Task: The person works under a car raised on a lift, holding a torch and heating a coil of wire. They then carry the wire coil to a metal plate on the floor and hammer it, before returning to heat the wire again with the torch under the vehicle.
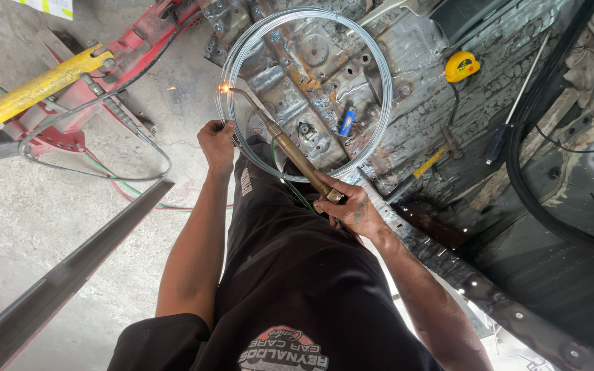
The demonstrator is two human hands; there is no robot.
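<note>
Gripping wire coil [309,93] tight in left hand [216,141], right hand [349,205] fingers wrapped around torch [290,152]; keeping flame [225,88] steady, clear of the knuckles.

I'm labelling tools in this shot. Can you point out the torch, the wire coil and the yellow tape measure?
torch [302,163]: head view, on the middle of its brass tube.
wire coil [384,79]: head view, on the right side of the loop.
yellow tape measure [462,66]: head view, on its case.
</note>
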